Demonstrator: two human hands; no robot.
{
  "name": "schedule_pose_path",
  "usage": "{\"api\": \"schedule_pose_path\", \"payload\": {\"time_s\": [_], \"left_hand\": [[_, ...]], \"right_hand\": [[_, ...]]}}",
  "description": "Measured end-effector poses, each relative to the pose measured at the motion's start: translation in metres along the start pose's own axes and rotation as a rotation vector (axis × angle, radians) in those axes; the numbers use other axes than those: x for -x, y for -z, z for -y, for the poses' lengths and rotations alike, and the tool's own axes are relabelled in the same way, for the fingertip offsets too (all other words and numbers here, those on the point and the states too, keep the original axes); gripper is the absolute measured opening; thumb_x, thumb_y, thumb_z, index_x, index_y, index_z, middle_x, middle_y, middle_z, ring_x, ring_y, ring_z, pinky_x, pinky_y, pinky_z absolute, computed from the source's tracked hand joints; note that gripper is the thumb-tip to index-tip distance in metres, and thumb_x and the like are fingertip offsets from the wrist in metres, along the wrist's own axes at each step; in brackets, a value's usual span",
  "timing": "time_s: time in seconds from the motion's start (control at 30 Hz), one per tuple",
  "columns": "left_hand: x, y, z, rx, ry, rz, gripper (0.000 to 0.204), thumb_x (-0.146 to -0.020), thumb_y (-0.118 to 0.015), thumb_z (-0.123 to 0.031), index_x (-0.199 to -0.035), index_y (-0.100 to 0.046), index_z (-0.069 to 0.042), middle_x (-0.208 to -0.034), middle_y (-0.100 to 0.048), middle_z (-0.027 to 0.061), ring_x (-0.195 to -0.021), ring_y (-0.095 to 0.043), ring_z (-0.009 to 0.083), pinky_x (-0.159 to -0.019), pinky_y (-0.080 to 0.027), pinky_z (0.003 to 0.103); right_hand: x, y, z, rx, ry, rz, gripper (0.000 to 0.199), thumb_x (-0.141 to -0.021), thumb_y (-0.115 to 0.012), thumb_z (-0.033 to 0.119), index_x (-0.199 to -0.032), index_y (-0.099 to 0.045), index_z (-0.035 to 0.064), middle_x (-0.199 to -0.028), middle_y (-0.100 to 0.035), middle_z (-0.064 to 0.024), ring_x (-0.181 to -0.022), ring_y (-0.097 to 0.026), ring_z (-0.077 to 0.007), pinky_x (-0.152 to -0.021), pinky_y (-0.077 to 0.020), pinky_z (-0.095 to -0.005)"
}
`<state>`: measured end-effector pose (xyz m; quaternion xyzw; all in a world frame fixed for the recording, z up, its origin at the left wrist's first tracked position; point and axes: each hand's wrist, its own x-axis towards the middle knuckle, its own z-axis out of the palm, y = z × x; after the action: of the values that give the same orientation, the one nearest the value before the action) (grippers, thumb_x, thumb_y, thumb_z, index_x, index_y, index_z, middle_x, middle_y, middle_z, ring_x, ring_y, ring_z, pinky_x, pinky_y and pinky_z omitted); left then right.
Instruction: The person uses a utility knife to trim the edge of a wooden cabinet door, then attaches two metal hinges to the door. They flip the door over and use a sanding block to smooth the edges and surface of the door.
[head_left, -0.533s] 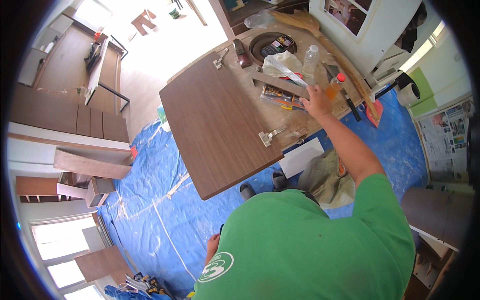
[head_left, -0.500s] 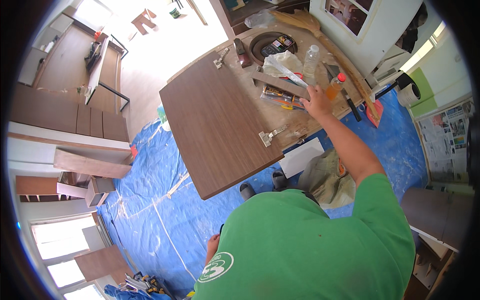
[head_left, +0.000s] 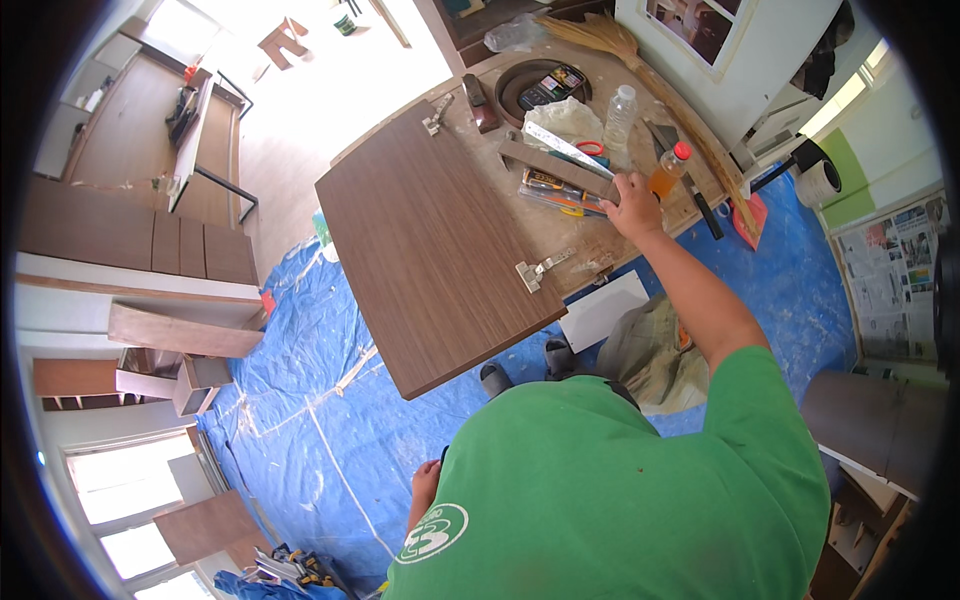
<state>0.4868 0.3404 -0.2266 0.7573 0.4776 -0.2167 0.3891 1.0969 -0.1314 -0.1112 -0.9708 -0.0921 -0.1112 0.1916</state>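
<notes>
A dusty workbench [head_left: 590, 235] carries a brown door panel [head_left: 430, 240], metal ruler [head_left: 565, 150] and plastic bottles [head_left: 620, 115].

the right arm stretches forward and up, nearly straight at the elbow, the forearm bare below a green sleeve. the right hand [head_left: 633, 205] shows its back, fingers [head_left: 617, 186] curled down and forward, knuckles raised (whether they grip anything cannot be told). the left arm hangs low beside the torso; the left hand [head_left: 425, 485] is half hidden behind the shirt, fingers out of sight.
</notes>
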Motion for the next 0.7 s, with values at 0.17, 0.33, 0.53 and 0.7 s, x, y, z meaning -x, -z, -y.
{"api": "schedule_pose_path", "payload": {"time_s": [0.17,0.33,0.53,0.7], "left_hand": [[-0.007,0.004,0.005,0.16,0.017,0.03,0.039,-0.094,-0.068,-0.034,-0.118,-0.075,-0.003,-0.103,-0.078,0.0107,-0.091,-0.072,0.0179,-0.084,-0.056,0.033],[-0.007,0.0,0.003,0.054,0.015,0.02,0.041,-0.092,-0.068,-0.035,-0.117,-0.075,-0.004,-0.106,-0.078,0.0115,-0.094,-0.073,0.0195,-0.087,-0.056,0.034],[-0.002,0.005,0.018,-0.011,0.02,-0.004,0.041,-0.091,-0.068,-0.037,-0.117,-0.076,-0.005,-0.106,-0.078,0.0118,-0.097,-0.074,0.0206,-0.09,-0.056,0.034],[-0.002,0.005,0.016,-0.013,0.016,0.001,0.04,-0.091,-0.067,-0.036,-0.117,-0.077,-0.006,-0.105,-0.078,0.012,-0.097,-0.074,0.0201,-0.09,-0.056,0.034]], "right_hand": [[-0.002,-0.006,0.001,-0.057,-0.005,0.017,0.049,-0.083,-0.081,0.031,-0.12,-0.058,0.0096,-0.114,-0.057,-0.0142,-0.111,-0.059,-0.0371,-0.089,-0.0524,-0.048],[0.001,-0.011,-0.014,-0.178,0.032,-0.056,0.043,-0.084,-0.081,0.024,-0.116,-0.059,0.0074,-0.112,-0.058,-0.015,-0.109,-0.058,-0.0379,-0.089,-0.0508,-0.047],[-0.001,-0.007,-0.012,-0.209,0.072,-0.04,0.04,-0.085,-0.081,0.024,-0.113,-0.059,0.0058,-0.113,-0.059,-0.0152,-0.108,-0.059,-0.038,-0.09,-0.0507,-0.0464],[-0.005,-0.005,-0.012,-0.219,0.058,-0.004,0.039,-0.085,-0.08,0.025,-0.111,-0.059,0.0055,-0.113,-0.059,-0.0149,-0.109,-0.059,-0.0385,-0.09,-0.0509,-0.0466]]}}
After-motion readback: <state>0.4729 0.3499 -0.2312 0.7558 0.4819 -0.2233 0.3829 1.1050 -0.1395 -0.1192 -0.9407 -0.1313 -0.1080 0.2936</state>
